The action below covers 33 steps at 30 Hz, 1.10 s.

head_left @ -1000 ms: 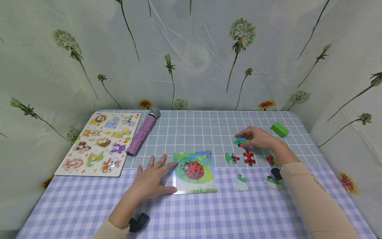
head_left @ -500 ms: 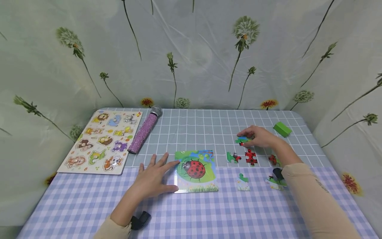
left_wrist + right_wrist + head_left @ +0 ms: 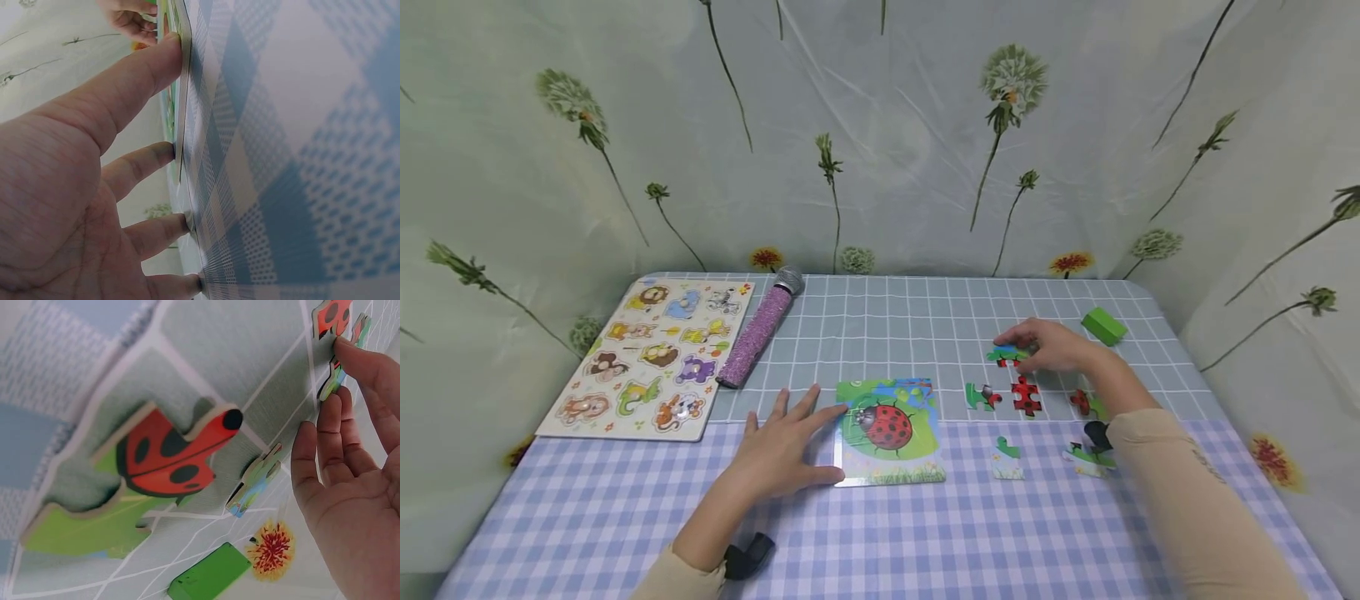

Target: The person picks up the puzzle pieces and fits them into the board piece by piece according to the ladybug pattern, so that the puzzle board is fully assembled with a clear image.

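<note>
My left hand (image 3: 782, 450) lies with spread fingers at the left side of a square ladybug puzzle board (image 3: 887, 433). Its thumb and index fingertip touch the board's edge in the left wrist view. My right hand (image 3: 1048, 346) pinches a blue, green and red jigsaw piece (image 3: 1006, 356) at its edges, on the grey grid cloth. Nearer me lie a ladybug-head piece (image 3: 983, 397), a red spotted piece (image 3: 1026, 397) and a green-and-white piece (image 3: 1007, 458). A red-and-green piece (image 3: 169, 453) and a blue-edged piece (image 3: 253, 481) show in the right wrist view.
An animal puzzle board (image 3: 647, 358) and a pink glitter microphone (image 3: 760, 333) lie at the left. A green block (image 3: 1103, 326) sits at the back right. Another jigsaw piece (image 3: 1088, 461) lies by the right sleeve. Flowered curtains (image 3: 895, 142) surround the table.
The right thumb has shifted slightly to the right, so more of the held jigsaw piece shows. My left hand stays in place.
</note>
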### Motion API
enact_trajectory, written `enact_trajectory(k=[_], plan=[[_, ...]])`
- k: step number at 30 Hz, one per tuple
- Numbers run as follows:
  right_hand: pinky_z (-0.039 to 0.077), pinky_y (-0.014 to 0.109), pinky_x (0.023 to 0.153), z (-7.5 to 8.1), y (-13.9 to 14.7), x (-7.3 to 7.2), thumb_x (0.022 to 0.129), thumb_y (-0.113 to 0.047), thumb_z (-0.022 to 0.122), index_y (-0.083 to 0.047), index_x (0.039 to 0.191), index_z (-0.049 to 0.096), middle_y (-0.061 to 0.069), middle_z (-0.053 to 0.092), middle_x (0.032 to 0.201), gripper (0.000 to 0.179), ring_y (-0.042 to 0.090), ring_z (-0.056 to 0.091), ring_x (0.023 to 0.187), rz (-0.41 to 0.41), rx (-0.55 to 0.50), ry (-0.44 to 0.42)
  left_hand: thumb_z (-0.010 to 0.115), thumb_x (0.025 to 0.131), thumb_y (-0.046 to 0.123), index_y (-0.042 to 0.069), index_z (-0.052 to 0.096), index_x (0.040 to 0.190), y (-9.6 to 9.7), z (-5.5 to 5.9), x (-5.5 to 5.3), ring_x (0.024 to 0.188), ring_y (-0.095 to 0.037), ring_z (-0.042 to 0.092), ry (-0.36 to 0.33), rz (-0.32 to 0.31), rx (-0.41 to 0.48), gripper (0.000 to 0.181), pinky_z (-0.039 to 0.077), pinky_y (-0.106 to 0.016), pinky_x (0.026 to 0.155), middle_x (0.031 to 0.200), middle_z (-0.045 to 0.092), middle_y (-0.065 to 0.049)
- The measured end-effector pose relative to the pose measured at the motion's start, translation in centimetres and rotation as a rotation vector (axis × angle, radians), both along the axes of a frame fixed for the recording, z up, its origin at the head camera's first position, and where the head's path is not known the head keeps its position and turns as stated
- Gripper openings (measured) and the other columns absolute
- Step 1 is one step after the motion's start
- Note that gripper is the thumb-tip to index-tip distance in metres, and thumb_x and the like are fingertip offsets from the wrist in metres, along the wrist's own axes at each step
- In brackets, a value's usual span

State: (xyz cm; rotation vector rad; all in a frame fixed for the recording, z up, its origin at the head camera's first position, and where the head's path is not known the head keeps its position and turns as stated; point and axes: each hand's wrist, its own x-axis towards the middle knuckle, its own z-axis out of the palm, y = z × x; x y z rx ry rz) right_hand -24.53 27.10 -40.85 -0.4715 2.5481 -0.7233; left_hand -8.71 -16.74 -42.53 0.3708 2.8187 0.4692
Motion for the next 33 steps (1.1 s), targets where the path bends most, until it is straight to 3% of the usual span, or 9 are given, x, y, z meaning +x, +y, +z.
enact_trajectory(k=[9, 16, 23, 28, 33], plan=[[0.052, 0.059, 0.108, 0.0, -0.2, 0.2, 0.095, -0.008, 0.08, -0.008, 0.142, 0.069, 0.021, 0.065, 0.135, 0.049, 0.035, 0.06, 0.118, -0.008, 0.027, 0.018, 0.087, 0.08, 0.064, 0.038, 0.05, 0.161, -0.2, 0.0, 0.1, 0.159, -0.062, 0.02, 0.003, -0.003, -0.002, 0.093, 0.017, -0.095, 0.109, 0.178, 0.03, -0.012], [0.056, 0.042, 0.092, -0.2, 0.1, 0.2, 0.092, -0.013, 0.083, -0.006, 0.137, 0.074, 0.015, 0.074, 0.122, 0.047, 0.025, 0.062, 0.103, 0.003, 0.018, 0.064, 0.087, 0.08, 0.063, 0.038, 0.05, 0.161, -0.1, 0.1, 0.1, 0.159, -0.062, 0.02, 0.007, -0.002, -0.001, 0.092, 0.017, -0.095, 0.11, 0.177, 0.03, -0.013], [0.054, 0.031, 0.085, -0.5, 0.5, 0.4, 0.091, -0.012, 0.083, -0.005, 0.134, 0.075, 0.014, 0.075, 0.117, 0.045, 0.024, 0.062, 0.099, -0.007, -0.022, 0.1, 0.088, 0.08, 0.062, 0.038, 0.05, 0.161, -0.1, 0.0, 0.1, 0.159, -0.062, 0.021, 0.017, -0.004, 0.005, 0.092, 0.017, -0.096, 0.109, 0.177, 0.031, -0.013], [0.055, 0.03, 0.082, -0.8, 0.6, 0.7, 0.09, -0.01, 0.083, -0.003, 0.132, 0.076, 0.013, 0.075, 0.113, 0.043, 0.024, 0.063, 0.098, -0.012, -0.025, 0.134, 0.087, 0.08, 0.063, 0.038, 0.05, 0.161, -0.1, -0.1, 0.1, 0.159, -0.062, 0.021, 0.019, -0.005, 0.002, 0.092, 0.017, -0.096, 0.109, 0.177, 0.03, -0.012], [0.058, 0.038, 0.088, -1.2, 0.6, 1.0, 0.09, -0.009, 0.083, -0.002, 0.131, 0.075, 0.014, 0.075, 0.116, 0.043, 0.025, 0.066, 0.102, -0.019, -0.028, 0.164, 0.088, 0.08, 0.063, 0.038, 0.05, 0.161, 0.1, 0.0, 0.1, 0.159, -0.062, 0.02, 0.01, -0.005, 0.011, 0.093, 0.016, -0.096, 0.108, 0.177, 0.03, -0.013]])
